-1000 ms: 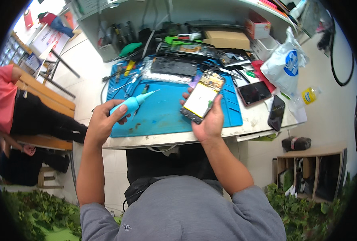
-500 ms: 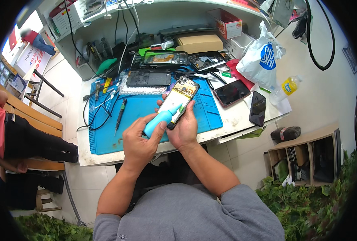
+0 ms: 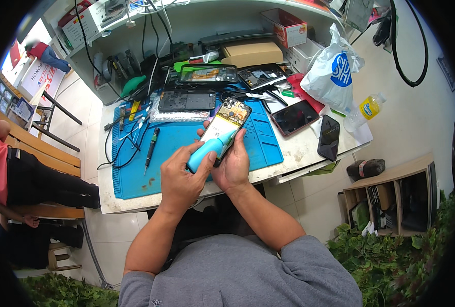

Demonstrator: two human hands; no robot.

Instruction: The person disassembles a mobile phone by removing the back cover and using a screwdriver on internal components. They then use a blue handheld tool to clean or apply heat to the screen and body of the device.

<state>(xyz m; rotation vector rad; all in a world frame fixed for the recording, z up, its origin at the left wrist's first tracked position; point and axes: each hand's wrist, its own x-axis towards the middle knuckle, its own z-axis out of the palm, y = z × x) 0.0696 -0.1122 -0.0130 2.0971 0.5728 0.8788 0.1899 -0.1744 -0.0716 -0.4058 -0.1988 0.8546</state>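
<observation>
An opened smartphone (image 3: 231,113) with its inner boards and a pale battery exposed lies tilted in my right hand (image 3: 232,168), whose fingers wrap its edges. My left hand (image 3: 180,176) is closed round a light blue squeeze bottle (image 3: 205,154) with a tapered nozzle. The bottle lies over the lower part of the phone, its tip at the phone's right edge; whether it touches I cannot tell. Both hands are above the front of the blue repair mat (image 3: 178,135). A screwdriver (image 3: 152,148) rests on the mat left of my hands.
Behind the hands are a dark phone frame (image 3: 186,101) on bubble wrap, another opened phone (image 3: 208,74) and tweezers. Two phones, one reddish-edged (image 3: 295,117) and one black (image 3: 329,137), lie right, near a plastic bag (image 3: 330,77) and a bottle (image 3: 364,111). Cables (image 3: 127,140) tangle left.
My left hand and the squeeze bottle have shifted slightly to the right over the phone. The phone stays in my right hand, a little further left in view.
</observation>
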